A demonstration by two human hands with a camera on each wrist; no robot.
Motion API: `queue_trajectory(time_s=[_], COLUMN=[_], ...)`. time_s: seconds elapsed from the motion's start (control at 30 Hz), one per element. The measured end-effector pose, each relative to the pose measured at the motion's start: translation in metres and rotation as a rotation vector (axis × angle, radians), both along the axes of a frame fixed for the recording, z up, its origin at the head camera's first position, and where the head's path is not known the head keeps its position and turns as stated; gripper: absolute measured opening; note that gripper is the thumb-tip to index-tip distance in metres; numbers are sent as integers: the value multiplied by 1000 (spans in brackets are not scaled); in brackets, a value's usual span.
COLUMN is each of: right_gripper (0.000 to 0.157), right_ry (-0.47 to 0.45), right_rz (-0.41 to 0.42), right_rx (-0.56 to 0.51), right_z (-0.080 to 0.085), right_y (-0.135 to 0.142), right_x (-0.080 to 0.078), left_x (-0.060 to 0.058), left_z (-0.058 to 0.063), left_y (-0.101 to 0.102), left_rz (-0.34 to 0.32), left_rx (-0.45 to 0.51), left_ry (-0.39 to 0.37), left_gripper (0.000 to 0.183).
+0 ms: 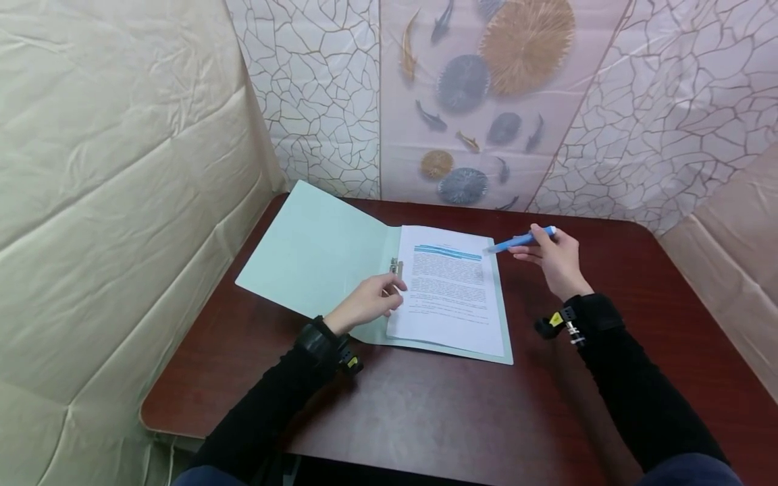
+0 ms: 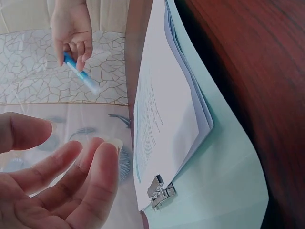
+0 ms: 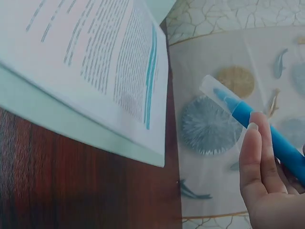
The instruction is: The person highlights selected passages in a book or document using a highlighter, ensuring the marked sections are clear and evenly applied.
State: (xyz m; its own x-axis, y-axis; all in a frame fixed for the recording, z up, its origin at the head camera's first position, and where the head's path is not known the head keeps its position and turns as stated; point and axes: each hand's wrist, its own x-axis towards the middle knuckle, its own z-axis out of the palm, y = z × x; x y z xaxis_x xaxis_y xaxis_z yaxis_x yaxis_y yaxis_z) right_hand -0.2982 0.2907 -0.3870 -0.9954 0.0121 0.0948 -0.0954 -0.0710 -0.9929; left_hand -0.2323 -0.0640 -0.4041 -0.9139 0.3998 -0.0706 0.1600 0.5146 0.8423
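Note:
A blue highlighter (image 1: 524, 239) is pinched in my right hand (image 1: 559, 263), raised by the page's upper right corner. Its clear cap (image 3: 220, 95) covers the tip in the right wrist view. Printed sheets (image 1: 446, 331) lie in an open pale green folder (image 1: 316, 243), with blue highlighted lines (image 1: 448, 252) near the top of the page. My left hand (image 1: 367, 302) hovers at the sheets' left edge with fingers loosely bent and nothing in them. Just beyond it is the folder's metal clip (image 2: 161, 192).
The dark red-brown table (image 1: 425, 405) extends around the folder. Behind it hangs a patterned backdrop (image 1: 462, 135), and a cream cloth (image 1: 121, 202) closes off the left side. Both wrists carry strapped-on cameras.

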Motion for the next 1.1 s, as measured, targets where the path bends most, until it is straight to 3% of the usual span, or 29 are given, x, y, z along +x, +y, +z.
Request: queue_trajectory(time_s=[0.57, 1.1], right_gripper=[47, 46], right_ry=[-36, -48], right_rz=[37, 118], right_rx=[59, 41], right_z=[9, 14], right_y=[-22, -36], right_x=[3, 6], left_x=[-14, -21], left_z=[1, 1], left_y=[10, 16], left_rz=[-1, 21], left_rx=[-56, -48], left_ry=[118, 72], left_gripper=[32, 31])
